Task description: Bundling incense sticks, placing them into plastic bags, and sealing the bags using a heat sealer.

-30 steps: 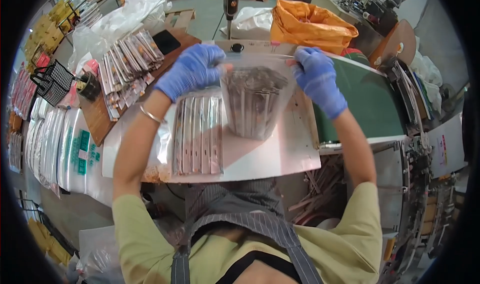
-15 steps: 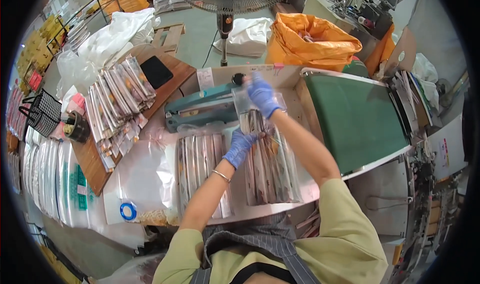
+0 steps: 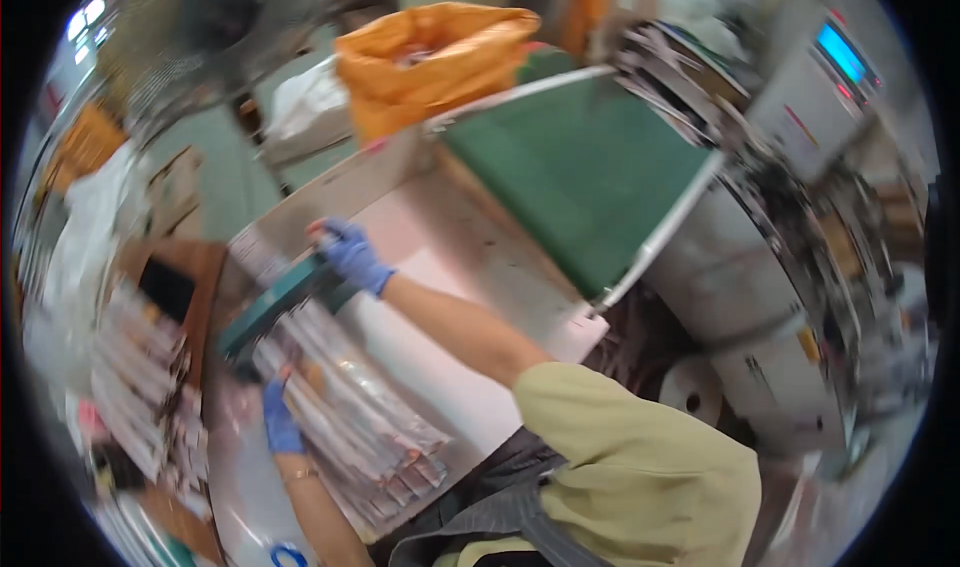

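Blue gloves with bare fingertips cover both my hands, and the picture is smeared by motion. My right hand (image 3: 355, 255) is closed around the far end of the lever on a teal bag sealer (image 3: 268, 312), hiding its black knob. Clear plastic packets (image 3: 375, 402) lie in overlapping rows on the white table, their upper ends against the sealer. At the left edge of these packets my left hand (image 3: 281, 419) is closed, thumb uppermost, on a packet's side. Blur hides how many packets it grips.
A wooden board (image 3: 205, 277) at left carries more packets (image 3: 135, 377) and a black flat object (image 3: 167, 287). A green panel with a white rim (image 3: 590, 177) borders the table's right. Beyond stand an orange sack (image 3: 430, 67) and a fan (image 3: 220, 17). Blue tape (image 3: 288, 555) lies near me.
The view has swung right, so the table appears turned and shifted left. My right hand has gone from above the upright clear packet to the sealer's lever end. My left hand is now at the packets' left edge.
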Tool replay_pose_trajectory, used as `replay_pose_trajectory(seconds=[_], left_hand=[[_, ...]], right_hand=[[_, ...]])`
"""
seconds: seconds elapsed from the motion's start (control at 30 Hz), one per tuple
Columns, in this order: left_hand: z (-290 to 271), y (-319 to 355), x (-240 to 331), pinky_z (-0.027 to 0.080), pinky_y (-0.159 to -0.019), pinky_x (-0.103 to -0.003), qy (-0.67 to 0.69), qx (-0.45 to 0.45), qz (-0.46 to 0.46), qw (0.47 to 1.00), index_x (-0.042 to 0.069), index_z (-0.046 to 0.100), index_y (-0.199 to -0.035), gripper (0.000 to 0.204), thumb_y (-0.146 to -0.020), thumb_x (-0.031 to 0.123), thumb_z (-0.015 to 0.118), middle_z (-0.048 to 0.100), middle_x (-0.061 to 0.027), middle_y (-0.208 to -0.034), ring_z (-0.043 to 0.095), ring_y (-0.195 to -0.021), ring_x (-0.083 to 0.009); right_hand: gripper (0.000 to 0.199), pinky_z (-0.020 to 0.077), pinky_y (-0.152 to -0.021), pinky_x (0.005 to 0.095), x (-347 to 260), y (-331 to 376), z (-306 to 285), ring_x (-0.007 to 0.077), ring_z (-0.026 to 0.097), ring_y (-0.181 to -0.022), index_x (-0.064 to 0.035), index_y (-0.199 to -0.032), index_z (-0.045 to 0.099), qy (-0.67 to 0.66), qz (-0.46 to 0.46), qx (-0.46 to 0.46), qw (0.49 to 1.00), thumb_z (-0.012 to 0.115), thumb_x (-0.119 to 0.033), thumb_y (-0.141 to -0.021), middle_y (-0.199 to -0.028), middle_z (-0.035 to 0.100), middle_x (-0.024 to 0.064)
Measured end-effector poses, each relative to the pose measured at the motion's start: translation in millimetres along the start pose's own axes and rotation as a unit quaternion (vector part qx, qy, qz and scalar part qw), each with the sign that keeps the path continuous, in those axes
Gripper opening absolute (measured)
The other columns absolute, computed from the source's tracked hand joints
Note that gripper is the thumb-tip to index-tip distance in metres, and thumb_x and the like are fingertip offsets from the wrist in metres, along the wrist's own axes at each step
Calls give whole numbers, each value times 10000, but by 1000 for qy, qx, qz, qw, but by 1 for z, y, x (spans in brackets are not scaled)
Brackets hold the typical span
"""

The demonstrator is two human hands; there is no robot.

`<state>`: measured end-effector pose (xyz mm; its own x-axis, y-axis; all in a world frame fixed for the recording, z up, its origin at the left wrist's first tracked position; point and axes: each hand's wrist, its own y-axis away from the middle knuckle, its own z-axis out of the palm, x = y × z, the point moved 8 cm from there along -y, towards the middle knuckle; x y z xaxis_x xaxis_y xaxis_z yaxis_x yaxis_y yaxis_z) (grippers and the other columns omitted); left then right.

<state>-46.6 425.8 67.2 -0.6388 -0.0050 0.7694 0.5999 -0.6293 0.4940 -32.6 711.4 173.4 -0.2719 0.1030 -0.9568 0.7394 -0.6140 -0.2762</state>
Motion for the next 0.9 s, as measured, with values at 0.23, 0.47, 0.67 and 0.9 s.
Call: replay_pose_trajectory(seconds=[0.23,0.47,0.67,0.9], left_hand=[[49,-7,-2,458,-836,-348,64,-45,-8,997,-8,497,-1148,467,-797,290,570,575,-121,-1076,572,-916,-239],[84,101,26,376,-938,-357,177,-159,11,971,4,412,-1241,561,-797,323,537,463,-162,-1228,485,-1065,-292],[114,124,-6,420,-866,-366,1,-35,19,999,-8,443,-1204,530,-783,270,605,502,-163,-1168,504,-1018,-275],[164,151,5,394,-910,-331,-307,211,18,928,39,391,-1267,522,-809,174,604,454,-149,-1237,446,-1093,-250]], right_hand=[[257,449,-687,283,-12,14,-44,184,552,-722,-37,-1024,565,17,-11,119,993,583,-153,-795,-790,595,75],[898,345,-932,429,-3,259,26,426,430,-1068,-87,-1387,63,203,210,-187,938,591,-152,-664,-1191,373,296],[357,451,-739,331,-99,218,-128,225,556,-809,-48,-1066,541,206,-90,-169,960,605,-246,-776,-941,551,130],[365,456,-755,380,-233,2,-595,319,557,-841,-32,-996,549,534,-188,233,790,645,-189,-681,-918,565,168]])
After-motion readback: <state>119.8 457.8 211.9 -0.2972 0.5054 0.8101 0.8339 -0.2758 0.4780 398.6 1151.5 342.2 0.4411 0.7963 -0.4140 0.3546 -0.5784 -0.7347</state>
